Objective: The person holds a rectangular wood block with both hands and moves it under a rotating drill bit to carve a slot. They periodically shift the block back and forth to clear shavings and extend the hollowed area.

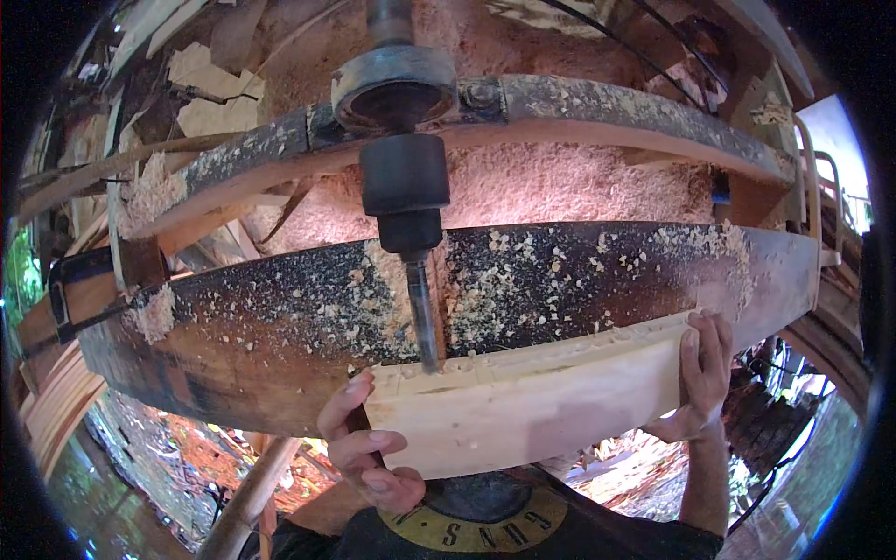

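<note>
A pale wooden block [523, 406] lies along the near edge of a dark board, its broad side facing me. My left hand [369, 448] is closed on the block's left end, fingers bent around the corner. At the other end, my right hand [707, 369] grips with its fingers up along the edge. A drill bit [425, 313] comes down from a black chuck [403, 177], its tip at the block's upper face, left of the middle. A rough groove with torn fibres runs along that face. Whether the tip is inside the groove, I cannot tell.
Wood chips cover the dark board [261, 308] that serves as the worktable. Behind it runs a wooden beam [597, 107] with a metal collar [392, 84] around the spindle in front. Sawdust [560, 187] is heaped beyond. A pole [250, 499] slants below at left.
</note>
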Demonstrator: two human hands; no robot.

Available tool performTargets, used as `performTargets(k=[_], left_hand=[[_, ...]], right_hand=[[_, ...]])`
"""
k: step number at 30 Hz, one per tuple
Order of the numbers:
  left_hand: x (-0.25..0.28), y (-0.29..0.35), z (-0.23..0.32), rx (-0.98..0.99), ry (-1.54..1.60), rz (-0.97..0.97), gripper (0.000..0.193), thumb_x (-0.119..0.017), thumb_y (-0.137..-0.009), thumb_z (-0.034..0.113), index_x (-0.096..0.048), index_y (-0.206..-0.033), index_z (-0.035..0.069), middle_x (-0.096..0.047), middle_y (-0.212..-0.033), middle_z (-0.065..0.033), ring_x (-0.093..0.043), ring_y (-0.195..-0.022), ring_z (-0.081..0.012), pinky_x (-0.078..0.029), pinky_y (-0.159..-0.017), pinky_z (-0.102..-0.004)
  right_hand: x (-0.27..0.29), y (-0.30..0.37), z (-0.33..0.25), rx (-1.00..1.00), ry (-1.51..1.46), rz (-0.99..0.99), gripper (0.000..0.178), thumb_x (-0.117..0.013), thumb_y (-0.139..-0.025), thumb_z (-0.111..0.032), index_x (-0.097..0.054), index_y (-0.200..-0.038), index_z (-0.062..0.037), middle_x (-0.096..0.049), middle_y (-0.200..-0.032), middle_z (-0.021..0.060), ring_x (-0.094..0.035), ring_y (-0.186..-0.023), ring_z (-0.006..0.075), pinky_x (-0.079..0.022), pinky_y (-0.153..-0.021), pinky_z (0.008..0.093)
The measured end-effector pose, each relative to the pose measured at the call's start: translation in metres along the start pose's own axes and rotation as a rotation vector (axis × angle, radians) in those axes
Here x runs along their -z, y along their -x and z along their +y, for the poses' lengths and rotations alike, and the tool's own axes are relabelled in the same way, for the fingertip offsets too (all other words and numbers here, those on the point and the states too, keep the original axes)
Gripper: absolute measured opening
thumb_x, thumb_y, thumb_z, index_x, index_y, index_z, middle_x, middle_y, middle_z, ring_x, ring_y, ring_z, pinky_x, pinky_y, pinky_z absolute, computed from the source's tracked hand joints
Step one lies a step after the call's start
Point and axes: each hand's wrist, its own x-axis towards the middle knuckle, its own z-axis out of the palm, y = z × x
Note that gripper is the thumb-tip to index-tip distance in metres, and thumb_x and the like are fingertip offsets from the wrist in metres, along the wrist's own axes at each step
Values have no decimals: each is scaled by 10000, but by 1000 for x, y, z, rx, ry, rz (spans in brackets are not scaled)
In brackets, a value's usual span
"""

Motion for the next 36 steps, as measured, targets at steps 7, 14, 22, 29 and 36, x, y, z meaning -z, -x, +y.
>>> performTargets(k=[7,14,22,29,36], left_hand=[[29,-7,-10,-109,-105,-237,471,-300,-1104,508,-502,-1098,82,-456,-1382,-274,-531,-1285,-400,-450,-1097,-512],[22,-5,-12,-112,-1,-181,447,-277,-1107,430,-498,-1137,43,-440,-1393,-289,-509,-1309,-392,-428,-1124,-488],[33,-7,-2,-51,-101,-321,417,-282,-1105,408,-475,-1172,45,-428,-1396,-286,-506,-1308,-388,-448,-1114,-483],[35,-9,-5,-40,-103,-353,371,-332,-1115,456,-452,-1240,128,-412,-1460,-253,-492,-1361,-393,-460,-1111,-500],[25,-14,-14,-140,-71,-257,445,-250,-1117,427,-438,-1198,33,-439,-1393,-281,-525,-1307,-393,-482,-1083,-488]], right_hand=[[4,-3,-2,0,3,6,1013,-815,-683,-613,-538,-1436,6,-561,-1340,325,-529,-1216,546,-410,-1039,655],[1,-6,-3,15,-13,14,1014,-819,-681,-616,-540,-1434,3,-564,-1335,322,-530,-1214,543,-409,-1039,655],[1,-5,-2,24,-17,17,1014,-823,-678,-618,-542,-1432,1,-568,-1329,318,-532,-1212,539,-408,-1038,657],[1,-6,-4,20,-27,-4,1015,-826,-676,-621,-544,-1430,-2,-571,-1324,315,-534,-1210,536,-407,-1037,657],[0,-20,-12,25,-35,24,1028,-841,-677,-616,-537,-1417,29,-571,-1292,334,-546,-1191,538,-410,-1028,671]])
